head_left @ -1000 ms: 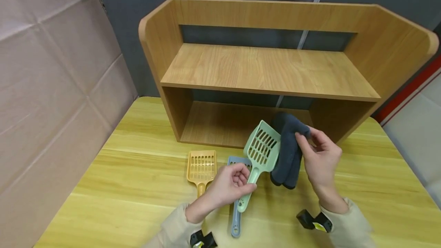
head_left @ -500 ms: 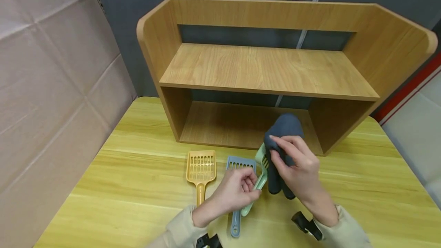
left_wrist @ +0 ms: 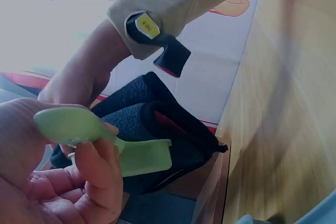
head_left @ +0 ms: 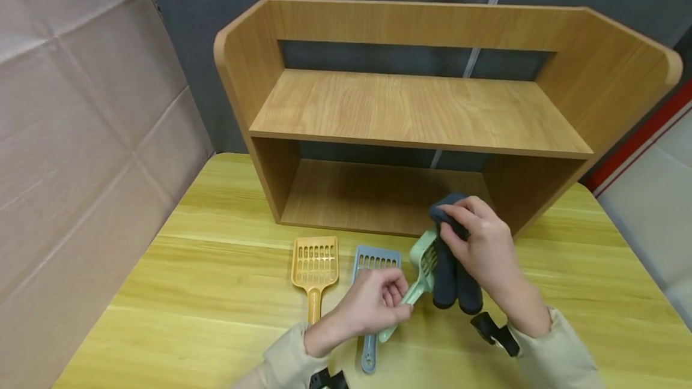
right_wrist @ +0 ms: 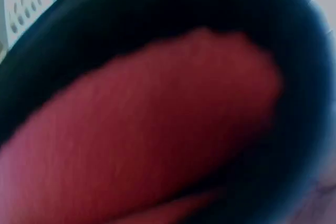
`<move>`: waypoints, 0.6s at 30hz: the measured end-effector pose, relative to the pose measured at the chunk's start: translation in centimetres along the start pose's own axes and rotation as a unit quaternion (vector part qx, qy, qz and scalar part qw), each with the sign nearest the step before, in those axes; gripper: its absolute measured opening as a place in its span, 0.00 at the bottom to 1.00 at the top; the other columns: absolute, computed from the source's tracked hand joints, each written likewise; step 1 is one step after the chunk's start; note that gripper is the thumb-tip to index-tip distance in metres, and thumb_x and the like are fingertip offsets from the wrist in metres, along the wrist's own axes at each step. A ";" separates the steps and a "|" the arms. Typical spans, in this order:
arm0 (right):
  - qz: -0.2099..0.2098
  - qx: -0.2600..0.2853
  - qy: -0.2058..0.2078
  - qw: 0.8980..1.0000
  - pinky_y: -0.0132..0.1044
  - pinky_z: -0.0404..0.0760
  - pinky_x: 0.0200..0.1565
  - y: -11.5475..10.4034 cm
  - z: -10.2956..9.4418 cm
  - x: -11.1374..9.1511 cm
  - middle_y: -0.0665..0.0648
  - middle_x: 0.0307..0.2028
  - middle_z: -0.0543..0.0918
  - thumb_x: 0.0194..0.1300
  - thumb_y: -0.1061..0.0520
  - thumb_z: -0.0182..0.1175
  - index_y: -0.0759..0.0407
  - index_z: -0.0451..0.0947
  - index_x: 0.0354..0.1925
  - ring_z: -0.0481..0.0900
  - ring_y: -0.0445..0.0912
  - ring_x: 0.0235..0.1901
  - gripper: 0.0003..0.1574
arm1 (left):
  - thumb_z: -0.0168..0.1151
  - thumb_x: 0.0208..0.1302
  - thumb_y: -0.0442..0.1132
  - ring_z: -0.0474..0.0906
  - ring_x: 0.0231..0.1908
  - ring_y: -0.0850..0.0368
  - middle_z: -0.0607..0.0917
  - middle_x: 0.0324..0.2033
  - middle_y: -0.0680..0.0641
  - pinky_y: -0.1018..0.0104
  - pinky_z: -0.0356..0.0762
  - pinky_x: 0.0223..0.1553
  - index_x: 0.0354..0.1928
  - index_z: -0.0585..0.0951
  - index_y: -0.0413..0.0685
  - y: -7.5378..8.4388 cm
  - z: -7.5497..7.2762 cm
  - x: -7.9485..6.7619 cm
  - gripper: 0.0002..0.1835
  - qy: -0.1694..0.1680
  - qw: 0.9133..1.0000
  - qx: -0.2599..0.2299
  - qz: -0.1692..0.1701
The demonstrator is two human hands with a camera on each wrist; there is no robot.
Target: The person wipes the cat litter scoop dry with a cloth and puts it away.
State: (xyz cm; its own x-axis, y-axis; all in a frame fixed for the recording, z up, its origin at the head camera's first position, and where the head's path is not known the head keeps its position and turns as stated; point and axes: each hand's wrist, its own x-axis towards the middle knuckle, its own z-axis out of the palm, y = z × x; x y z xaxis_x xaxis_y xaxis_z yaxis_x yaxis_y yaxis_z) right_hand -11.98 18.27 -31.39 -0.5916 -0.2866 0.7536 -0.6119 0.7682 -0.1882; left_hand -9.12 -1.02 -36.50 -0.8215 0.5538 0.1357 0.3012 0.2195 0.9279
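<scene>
Between the hands, a green scoop [head_left: 420,286] is pinched by its handle in the left hand [head_left: 373,302], beside dark cloth [head_left: 446,278] the right hand [head_left: 483,244] pinches; a yellow wrist label [left_wrist: 147,26] is illegible.

One orange scoop [head_left: 315,278], one blue scoop [head_left: 369,350] and one green scoop [head_left: 421,286] bring me to three scoops. I count one dark folded cloth [head_left: 446,278]. My left hand [head_left: 373,302] and my right hand [head_left: 483,251] make two, and my left sleeve [head_left: 292,356] and right sleeve [head_left: 557,350] make two more. I find one wooden shelf unit [head_left: 400,23], whose upper board [head_left: 416,110] and lower board [head_left: 357,194] give me two levels, and one table [head_left: 205,293]. Of slotted blades I count three, one per scoop.
</scene>
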 end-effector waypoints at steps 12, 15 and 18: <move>-0.042 -0.002 -0.012 0.999 0.40 0.76 0.23 -0.3 -0.2 0.2 0.59 0.29 0.76 0.41 0.73 0.68 0.69 0.82 0.35 0.74 0.50 0.28 0.17 | 0.64 0.46 0.24 0.69 0.18 0.70 0.76 0.19 0.53 0.79 0.71 0.19 0.26 0.77 0.36 0.2 -0.3 0.1 0.06 -0.015 1.000 -0.027 -0.001; -0.029 -0.009 -0.005 1.000 0.41 0.75 0.23 0.1 -0.4 0.1 0.60 0.30 0.76 0.40 0.73 0.68 0.69 0.82 0.35 0.74 0.50 0.27 0.18 | 0.64 0.47 0.23 0.69 0.18 0.70 0.76 0.20 0.54 0.79 0.72 0.20 0.27 0.77 0.37 0.2 -0.3 0.0 0.06 -0.021 0.999 -0.035 -0.005; -0.044 -0.008 -0.008 0.999 0.42 0.77 0.23 -0.4 -0.6 0.1 0.60 0.30 0.76 0.41 0.72 0.67 0.69 0.82 0.36 0.74 0.51 0.28 0.17 | 0.64 0.47 0.23 0.69 0.18 0.71 0.75 0.20 0.55 0.79 0.73 0.21 0.27 0.77 0.37 0.0 -0.4 0.1 0.06 -0.028 0.999 -0.036 -0.001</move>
State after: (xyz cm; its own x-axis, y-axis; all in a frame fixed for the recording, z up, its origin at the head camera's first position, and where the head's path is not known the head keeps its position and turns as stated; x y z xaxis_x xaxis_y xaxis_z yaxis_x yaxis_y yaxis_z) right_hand -11.47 18.33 -30.88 -0.5451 -0.3621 0.7562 -0.6532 0.7488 -0.1124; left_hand -9.35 -1.30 -36.32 -0.7929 0.5981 0.1167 0.2634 0.1637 0.9507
